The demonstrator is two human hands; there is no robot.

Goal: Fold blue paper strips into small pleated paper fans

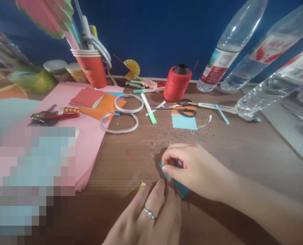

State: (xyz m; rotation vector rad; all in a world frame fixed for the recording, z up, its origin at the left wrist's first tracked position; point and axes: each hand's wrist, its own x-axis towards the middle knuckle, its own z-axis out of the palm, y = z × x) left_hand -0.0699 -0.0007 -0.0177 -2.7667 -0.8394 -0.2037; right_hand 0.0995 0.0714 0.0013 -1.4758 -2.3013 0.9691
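Note:
My left hand (153,211), with a ring on one finger, lies flat on the table with its fingers stretched out. Its fingertips press on the near side of a small dark blue paper (183,189). A yellow paper corner (142,185) peeks out from under its fingers. My right hand (189,165) is closed in a pinch, thumb against forefinger, at the far left corner of the blue paper. Both hands hide part of that paper. Beyond them lie a light blue paper square (184,121) and black-handled scissors (187,111).
White tape rings (119,127) and a green-tipped marker (149,110) lie ahead. A red thread spool (177,85), an orange cup of pens (92,69) and several water bottles (221,63) stand at the back. Pink paper sheets (92,149) cover the left side. Small dark specks (189,134) dot the wood.

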